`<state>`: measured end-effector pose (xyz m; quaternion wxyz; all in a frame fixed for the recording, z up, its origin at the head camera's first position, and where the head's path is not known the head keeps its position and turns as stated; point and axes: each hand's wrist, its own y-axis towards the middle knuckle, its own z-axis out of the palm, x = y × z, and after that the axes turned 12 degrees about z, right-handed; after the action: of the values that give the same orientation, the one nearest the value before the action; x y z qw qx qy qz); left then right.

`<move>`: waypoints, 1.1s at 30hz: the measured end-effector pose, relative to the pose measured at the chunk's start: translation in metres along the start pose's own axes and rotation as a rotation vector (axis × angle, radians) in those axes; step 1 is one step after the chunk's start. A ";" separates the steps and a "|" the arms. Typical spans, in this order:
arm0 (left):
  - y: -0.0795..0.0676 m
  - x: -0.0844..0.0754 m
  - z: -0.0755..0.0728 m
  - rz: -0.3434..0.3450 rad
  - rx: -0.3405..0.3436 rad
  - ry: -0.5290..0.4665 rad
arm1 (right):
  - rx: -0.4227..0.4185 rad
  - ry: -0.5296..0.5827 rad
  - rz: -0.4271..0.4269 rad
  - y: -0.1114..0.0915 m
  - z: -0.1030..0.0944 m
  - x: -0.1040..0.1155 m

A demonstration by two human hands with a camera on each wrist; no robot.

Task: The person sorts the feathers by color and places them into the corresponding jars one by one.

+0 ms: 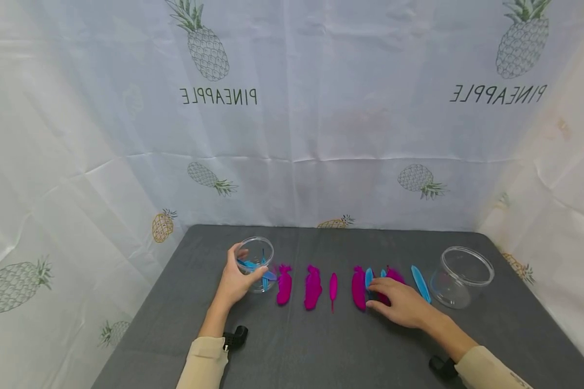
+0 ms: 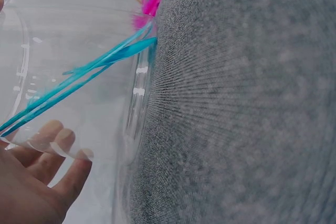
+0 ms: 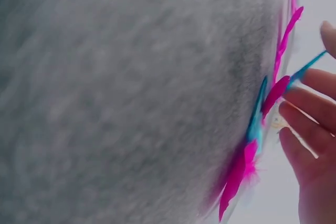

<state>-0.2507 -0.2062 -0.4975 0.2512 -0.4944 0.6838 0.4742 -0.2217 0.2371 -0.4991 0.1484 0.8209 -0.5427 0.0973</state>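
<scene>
My left hand [image 1: 236, 280] grips a clear plastic jar [image 1: 256, 238] at the left of the table, thumb and fingers round its side. Several blue feathers [image 2: 79, 77] lean inside that jar. On the right, my right hand [image 1: 403, 303] reaches over the row of feathers, palm down. Between its thumb and forefinger is a slim blue feather [image 3: 308, 67], tilted up from the cloth. Magenta feathers [image 1: 358, 289] lie right beside the fingertips. Another blue feather [image 3: 257, 116] shows near the fingers, and the hand partly covers a magenta one [image 1: 396, 274].
A second clear jar [image 1: 489, 273] stands at the right end of the table. Close to it lies a lone blue feather [image 1: 420, 283]. Separate magenta feathers [image 1: 313, 289] lie in mid-table on the dark grey cloth [image 1: 292, 351]. A pineapple-print curtain [image 1: 340, 129] hangs behind the table.
</scene>
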 end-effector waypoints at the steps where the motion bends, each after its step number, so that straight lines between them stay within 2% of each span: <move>1: 0.000 0.000 0.000 0.000 0.000 -0.001 | -0.024 0.020 0.004 0.001 0.001 0.001; 6: -0.001 -0.001 0.000 0.000 0.001 -0.004 | -0.150 0.122 -0.013 0.005 0.001 0.005; 12: -0.001 0.000 0.000 0.000 0.000 -0.001 | -0.304 0.211 -0.125 0.014 -0.002 0.011; 15: 0.000 -0.001 -0.001 0.000 -0.003 -0.006 | -0.358 0.263 -0.150 0.019 -0.004 0.015; 21: 0.000 -0.001 -0.001 -0.002 0.001 -0.008 | -0.381 0.359 -0.123 0.027 -0.009 0.021; 33: 0.000 0.000 -0.001 -0.011 0.002 -0.011 | -0.431 0.422 -0.105 0.049 -0.029 0.041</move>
<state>-0.2502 -0.2072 -0.4969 0.2579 -0.4954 0.6802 0.4748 -0.2503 0.1944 -0.4518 0.4332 0.7591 -0.4650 0.1407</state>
